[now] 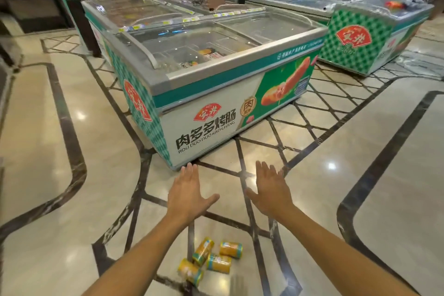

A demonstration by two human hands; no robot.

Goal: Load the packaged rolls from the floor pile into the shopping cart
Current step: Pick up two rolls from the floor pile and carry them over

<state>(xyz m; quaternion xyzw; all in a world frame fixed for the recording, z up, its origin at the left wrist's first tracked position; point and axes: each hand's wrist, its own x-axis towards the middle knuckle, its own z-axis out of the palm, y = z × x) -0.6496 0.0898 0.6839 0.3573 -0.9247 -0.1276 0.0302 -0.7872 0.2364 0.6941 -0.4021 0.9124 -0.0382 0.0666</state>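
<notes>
Here, we reach both hands out over the floor (pixel 72 199), the left hand (pixel 189 193) and right hand (pixel 269 193) flat, fingers straight, gripping nothing. Four packaged rolls (pixel 211 257) lie on their sides behind the hands, low between our forearms (pixel 149 247), axes pointing different ways, slightly nearer the left. A freezer (pixel 216 94) stands ahead; no shopping cart shows.
</notes>
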